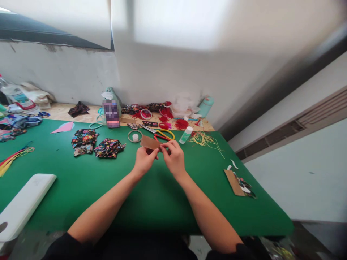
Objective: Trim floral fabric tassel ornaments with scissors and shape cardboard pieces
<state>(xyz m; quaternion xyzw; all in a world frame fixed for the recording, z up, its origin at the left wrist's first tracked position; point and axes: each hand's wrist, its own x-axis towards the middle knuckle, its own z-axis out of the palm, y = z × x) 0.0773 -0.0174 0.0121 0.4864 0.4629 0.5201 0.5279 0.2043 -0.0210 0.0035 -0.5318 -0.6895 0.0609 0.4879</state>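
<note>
Both hands hold a small brown piece of cardboard [150,142] above the green table mat. My left hand [144,161] grips its lower left edge between thumb and fingers. My right hand [173,156] pinches its right end. Something dark shows under the piece near my left thumb; I cannot make out what. Just beyond lie scissors [169,135] with yellow and red handles, a roll of tape [130,136] and a small white cap [135,137]. An uncapped-looking glue stick [186,135] stands tilted to the right of the scissors.
Floral fabric pieces [84,141] and a second floral pile [109,148] lie left. Yellow strings [204,141] and a brown card with scraps [234,182] are on the right. A white oblong device [27,204] lies front left. Bottles and red tassels [181,124] line the back.
</note>
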